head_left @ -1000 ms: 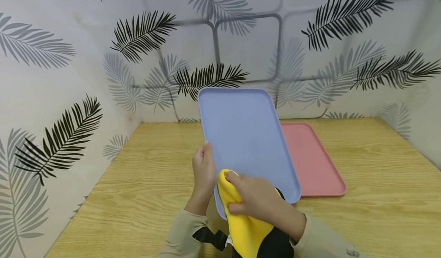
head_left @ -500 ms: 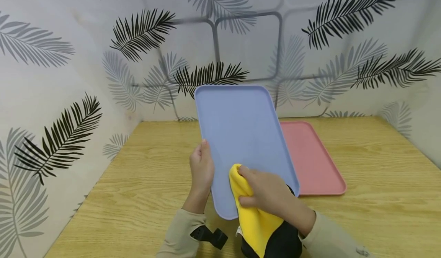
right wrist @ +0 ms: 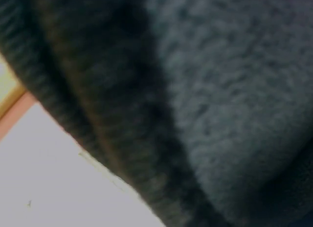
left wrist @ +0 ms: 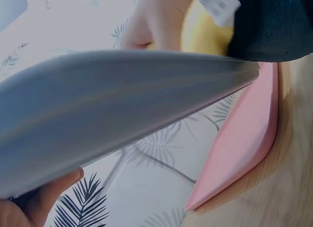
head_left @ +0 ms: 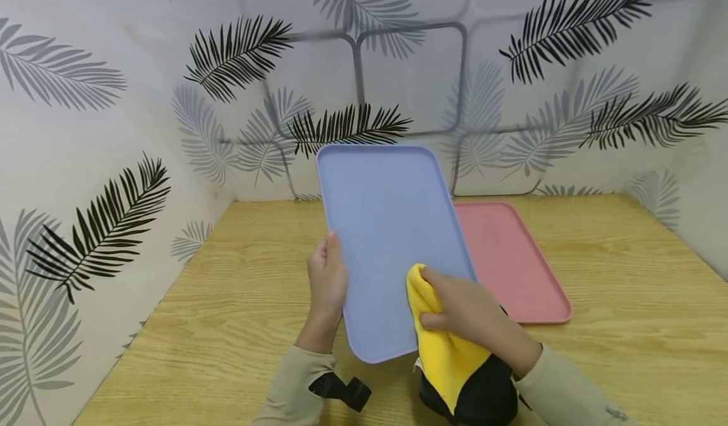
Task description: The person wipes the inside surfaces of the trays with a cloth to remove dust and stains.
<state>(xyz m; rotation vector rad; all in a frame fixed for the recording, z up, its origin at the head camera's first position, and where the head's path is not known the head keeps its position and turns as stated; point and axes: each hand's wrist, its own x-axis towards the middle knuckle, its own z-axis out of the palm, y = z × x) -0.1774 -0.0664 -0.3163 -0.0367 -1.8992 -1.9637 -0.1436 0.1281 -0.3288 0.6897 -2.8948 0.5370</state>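
A blue rectangular tray (head_left: 387, 236) is held tilted up above the table in the head view. My left hand (head_left: 328, 280) grips its left edge, thumb on the front rim; the left wrist view shows the tray (left wrist: 112, 100) edge-on, with some left fingers (left wrist: 61, 188) below it. My right hand (head_left: 469, 306) pinches a yellow and black cloth (head_left: 446, 350) and presses it on the tray's lower right part. The cloth's dark side hangs down by the right wrist. In the right wrist view the dark cloth (right wrist: 234, 90) fills most of the picture, hiding the hand.
A pink tray (head_left: 517, 261) lies on the wooden table (head_left: 227, 306) behind and to the right, partly covered by the blue one. A leaf-patterned wall covering (head_left: 256, 66) stands at the back and sides. A black strap mount (head_left: 341, 390) sits on the left wrist.
My right hand has slid the cloth rightward and slightly up across the blue tray, from its left side to its lower right. The left hand and tray have shifted a little left.
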